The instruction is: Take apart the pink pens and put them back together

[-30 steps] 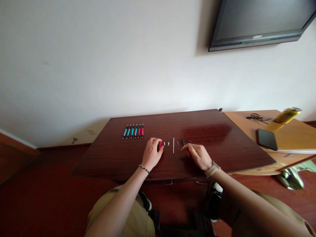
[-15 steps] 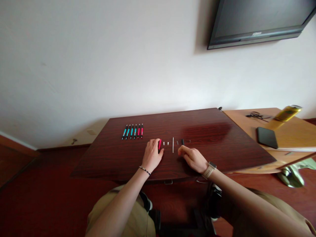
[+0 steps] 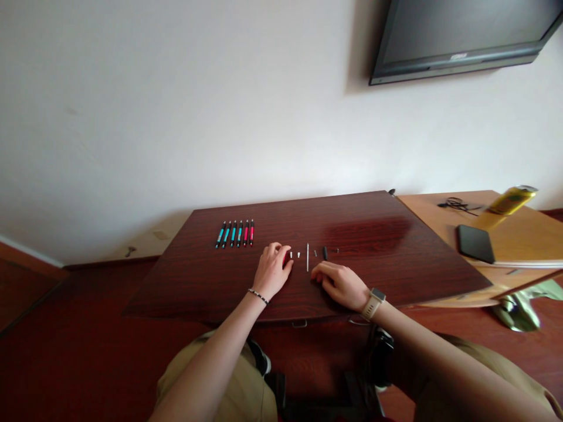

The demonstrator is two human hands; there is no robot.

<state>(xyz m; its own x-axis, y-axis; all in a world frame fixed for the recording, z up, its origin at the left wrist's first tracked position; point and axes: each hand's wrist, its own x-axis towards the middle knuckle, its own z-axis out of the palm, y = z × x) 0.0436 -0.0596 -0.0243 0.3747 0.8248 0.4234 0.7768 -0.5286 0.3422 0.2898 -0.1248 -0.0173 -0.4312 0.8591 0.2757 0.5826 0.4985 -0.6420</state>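
My left hand (image 3: 271,271) rests on the dark wooden table (image 3: 387,258), fingers curled over a short red pen barrel (image 3: 287,257). To its right small pen parts lie in a line: two white tips (image 3: 294,255), a thin white refill (image 3: 307,258), a tiny grey piece (image 3: 315,253), a black piece (image 3: 325,253) and a small spring (image 3: 335,251). My right hand (image 3: 336,284) lies palm down just in front of the refill and the grey piece, with nothing visible in it. Several whole pens (image 3: 234,234), teal and red, lie side by side at the back left.
A lighter wooden table (image 3: 523,234) adjoins on the right, carrying a black phone (image 3: 475,243), a yellow can (image 3: 510,202) and a dark cable (image 3: 455,205). A television (image 3: 461,29) hangs on the white wall. A green object (image 3: 523,308) lies on the floor at right.
My right hand has slid left, away from the black piece, to a spot in front of the refill. My left hand has closed further over the red barrel.
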